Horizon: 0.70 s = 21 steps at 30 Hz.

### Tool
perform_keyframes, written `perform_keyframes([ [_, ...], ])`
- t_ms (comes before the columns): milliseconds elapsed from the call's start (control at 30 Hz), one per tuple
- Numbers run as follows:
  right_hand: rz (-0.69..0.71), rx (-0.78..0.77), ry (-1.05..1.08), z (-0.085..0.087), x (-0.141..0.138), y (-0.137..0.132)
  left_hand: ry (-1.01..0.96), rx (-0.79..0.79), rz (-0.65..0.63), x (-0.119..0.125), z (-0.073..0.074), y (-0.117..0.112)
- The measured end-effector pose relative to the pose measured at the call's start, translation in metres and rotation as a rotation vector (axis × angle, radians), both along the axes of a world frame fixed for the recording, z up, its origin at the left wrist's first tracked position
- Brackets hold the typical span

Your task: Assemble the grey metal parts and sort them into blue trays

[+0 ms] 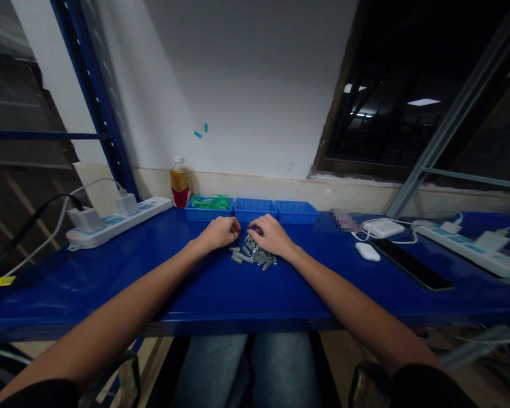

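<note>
A pile of small grey metal cylinders [255,256] lies on the blue table [110,272] in front of me. My left hand [220,232] rests at the pile's left edge with its fingers curled in; what they hold, if anything, is hidden. My right hand [271,234] lies on the pile's far right side, fingers bent down onto the pieces. Behind the hands stand three blue trays: the left tray [207,213] holds green parts [210,202], the middle tray [255,208] and the right tray [296,211] look bare inside.
A drink bottle [181,182] stands by the wall left of the trays. A white power strip [119,220] with plugged chargers lies at the left. At the right lie a white case [367,251], a dark phone [412,264], a white charger [383,228] and another power strip [471,249].
</note>
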State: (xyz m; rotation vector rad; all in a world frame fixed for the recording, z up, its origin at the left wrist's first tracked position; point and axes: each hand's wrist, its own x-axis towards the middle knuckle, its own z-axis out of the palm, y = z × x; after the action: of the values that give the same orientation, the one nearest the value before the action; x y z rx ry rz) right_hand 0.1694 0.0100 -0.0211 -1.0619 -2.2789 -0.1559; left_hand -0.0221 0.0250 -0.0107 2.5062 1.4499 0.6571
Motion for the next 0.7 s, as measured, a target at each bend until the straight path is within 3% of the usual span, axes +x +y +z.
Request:
perform_keyframes([
  [133, 0.000, 0.020, 0.022, 0.001, 0.005, 0.002, -0.334, -0.118, -0.118, 0.005, -0.005, 0.006],
  [267, 0.058, 0.055, 0.016, 0.005, 0.004, -0.001, -0.702, -0.343, -0.178, 0.011, -0.004, 0.005],
  [367, 0.066, 0.074, 0.020, 0.008, 0.002, -0.005, -0.827, -0.441, -0.217, 0.012, 0.000, 0.002],
  [533, 0.054, 0.084, 0.046, 0.009, 0.002, -0.007, -0.775, -0.422, -0.245, 0.011, 0.002, 0.000],
  [700, 0.031, 0.077, 0.082, 0.006, 0.002, -0.004, -0.504, -0.130, -0.298, 0.011, 0.001, -0.003],
])
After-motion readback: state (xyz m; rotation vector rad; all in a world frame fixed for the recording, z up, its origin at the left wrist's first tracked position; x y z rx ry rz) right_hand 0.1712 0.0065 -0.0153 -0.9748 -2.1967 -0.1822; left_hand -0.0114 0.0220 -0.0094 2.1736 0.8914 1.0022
